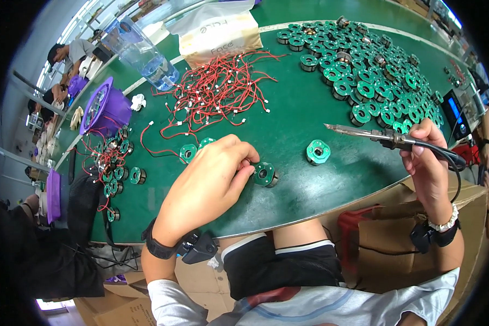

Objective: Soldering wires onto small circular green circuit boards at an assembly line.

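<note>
My left hand (pixel 207 176) is closed, thumb and forefinger together at the edge of a round green circuit board with a hole in its middle (pixel 271 173), which rests on the table. In my right hand (pixel 425 157) is a soldering iron (pixel 367 132), gripped like a pen. Its tip points left, above the table and apart from any board. Between the hands lies a single round board (pixel 312 154). Just behind my left hand, another round board (pixel 188 153) is partly in view, near a red wire. My left hand hides part of the board it touches.
A heap of round boards (pixel 364 89) covers the far right. Tangled red wires (pixel 217 89) lie in front of a tissue pack (pixel 220 38) and water bottle (pixel 157 70). Wired boards (pixel 137 175) and a purple container (pixel 117 111) stand left. A display unit (pixel 455 114) is at right.
</note>
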### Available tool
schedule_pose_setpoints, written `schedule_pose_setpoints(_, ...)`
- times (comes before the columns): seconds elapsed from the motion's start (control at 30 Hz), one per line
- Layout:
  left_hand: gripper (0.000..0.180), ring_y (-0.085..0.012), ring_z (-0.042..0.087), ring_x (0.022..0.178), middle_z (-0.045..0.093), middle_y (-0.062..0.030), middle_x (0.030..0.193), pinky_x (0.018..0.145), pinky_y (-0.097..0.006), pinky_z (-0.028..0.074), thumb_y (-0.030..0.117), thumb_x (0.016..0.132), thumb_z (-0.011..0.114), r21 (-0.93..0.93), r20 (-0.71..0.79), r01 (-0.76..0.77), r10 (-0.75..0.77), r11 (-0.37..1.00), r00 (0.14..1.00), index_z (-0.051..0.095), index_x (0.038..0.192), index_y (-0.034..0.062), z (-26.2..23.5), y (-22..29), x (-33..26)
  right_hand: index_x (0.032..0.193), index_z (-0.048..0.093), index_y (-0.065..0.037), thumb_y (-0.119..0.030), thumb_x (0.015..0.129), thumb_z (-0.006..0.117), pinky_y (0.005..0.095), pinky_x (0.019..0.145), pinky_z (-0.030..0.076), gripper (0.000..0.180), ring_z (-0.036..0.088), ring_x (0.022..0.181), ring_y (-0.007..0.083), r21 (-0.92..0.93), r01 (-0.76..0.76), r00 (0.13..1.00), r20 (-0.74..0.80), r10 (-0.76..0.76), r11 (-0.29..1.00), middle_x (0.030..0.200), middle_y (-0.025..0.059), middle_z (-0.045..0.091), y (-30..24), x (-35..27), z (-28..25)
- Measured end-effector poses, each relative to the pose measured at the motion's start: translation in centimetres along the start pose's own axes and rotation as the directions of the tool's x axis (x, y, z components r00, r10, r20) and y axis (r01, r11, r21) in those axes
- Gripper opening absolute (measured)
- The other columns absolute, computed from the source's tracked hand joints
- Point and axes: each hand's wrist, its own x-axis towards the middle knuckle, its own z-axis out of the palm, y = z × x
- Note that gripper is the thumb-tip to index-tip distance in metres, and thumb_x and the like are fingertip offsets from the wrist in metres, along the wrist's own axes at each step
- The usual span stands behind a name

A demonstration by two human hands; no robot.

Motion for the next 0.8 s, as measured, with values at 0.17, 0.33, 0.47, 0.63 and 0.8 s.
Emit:
schedule_pose_setpoints(0.17, 0.007, -0.0251, 0.053, 0.065, 0.051, -0.0111, 0.074, 0.057, -0.032, 0.041, 0.002, 0.071, 0.057, 0.195, 0.048, -0.025, 0.016, 0.981, 0.999, 0.053, 0.077, -0.0005, -0.8, 0.7, -0.6, 0.083, 0.046, -0.007, -0.012, 0.076, 0.055, 0.0151, 0.041, 0.036, 0.013, 0.049, 0.049, 0.0066, -0.005, -0.002, 1.0, -0.011, 0.001, 1.0, 0.067, 0.0063, 0.056, -0.1, 0.1, -0.1)
schedule_pose_setpoints(0.33, 0.007, -0.024, 0.052, 0.061, 0.05, -0.0101, 0.069, 0.053, -0.03, 0.04, 0.001, 0.07, 0.059, 0.04, 0.065, -0.101, 0.098, 0.994, 0.993, 0.053, 0.073, -0.001, -0.7, 0.4, -0.1, 0.084, 0.047, -0.006, -0.012, 0.075, 0.055, 0.0152, 0.041, 0.036, 0.014, 0.049, 0.05, 0.0064, -0.001, -0.008, 1.0, -0.023, 0.008, 1.0, 0.067, 0.0061, 0.056, -0.1, 0.1, -0.1)
schedule_pose_setpoints(0.47, 0.007, -0.0178, 0.05, 0.054, 0.051, -0.008, 0.064, 0.048, -0.026, 0.038, -0.002, 0.068, 0.059, -0.248, -0.056, -0.207, 0.199, 0.946, 0.978, 0.052, 0.069, -0.0018, 1.0, 0.1, 0.9, 0.084, 0.047, -0.006, -0.011, 0.076, 0.055, 0.0154, 0.043, 0.037, 0.013, 0.05, 0.051, 0.0064, 0.003, -0.01, 1.0, -0.013, 0.01, 1.0, 0.068, 0.0057, 0.056, -0.2, 0.1, -0.2)
schedule_pose_setpoints(0.63, 0.009, -0.0158, 0.05, 0.056, 0.053, -0.0072, 0.065, 0.048, -0.024, 0.038, -0.002, 0.067, 0.063, -0.224, -0.186, -0.33, 0.293, 0.917, 0.938, 0.054, 0.068, -0.0017, 2.8, -0.7, 2.7, 0.084, 0.047, -0.006, -0.011, 0.075, 0.057, 0.0159, 0.043, 0.037, 0.014, 0.051, 0.052, 0.0066, 0.027, -0.022, 1.0, -0.014, 0.022, 0.999, 0.069, 0.005, 0.056, -0.4, 0.0, -0.4)
schedule_pose_setpoints(0.8, 0.013, -0.0221, 0.049, 0.061, 0.048, -0.009, 0.065, 0.053, -0.031, 0.04, 0.003, 0.068, 0.063, -0.172, -0.142, -0.317, 0.295, 0.933, 0.945, 0.051, 0.069, -0.0002, 2.9, -0.8, 2.4, 0.084, 0.048, -0.006, -0.009, 0.076, 0.057, 0.0165, 0.043, 0.038, 0.013, 0.051, 0.051, 0.0073, 0.017, -0.001, 1.0, -0.012, 0.002, 1.0, 0.069, 0.0057, 0.056, -0.2, -0.1, -0.1)
